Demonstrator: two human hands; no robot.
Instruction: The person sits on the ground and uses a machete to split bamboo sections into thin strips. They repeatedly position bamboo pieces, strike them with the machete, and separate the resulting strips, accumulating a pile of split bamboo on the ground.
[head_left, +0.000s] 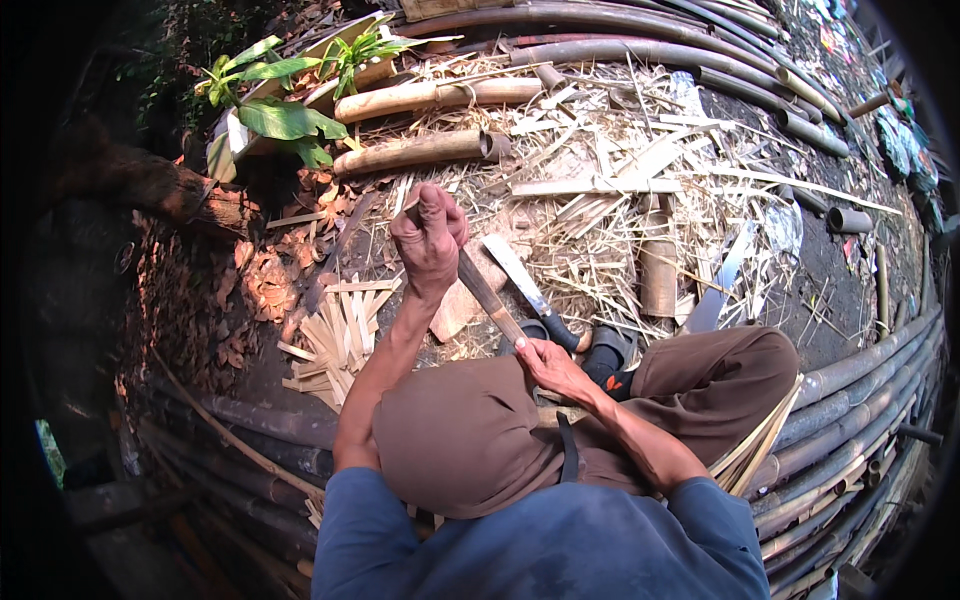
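My left hand point(430, 240) is raised in front of me, fist closed around the upper end of a brown bamboo piece point(485, 290). The piece slants down to the right toward my right hand point(555, 370), whose fingers pinch its lower end above my knee point(470, 430). Just beyond the piece a machete point(515, 270) lies on the ground, its dark handle next to my sandalled foot point(610, 345). A pile of short cut bamboo slats point(340, 340) lies on the ground to the left, under my left forearm.
Bamboo shavings and splinters point(600, 190) cover the ground ahead. Short bamboo sections point(420, 152) point(658, 265) lie among them. Long bamboo poles point(860, 400) curve along the right and front. A green-leaved plant point(280, 110) stands far left, with thin strips point(760, 440) by my right thigh.
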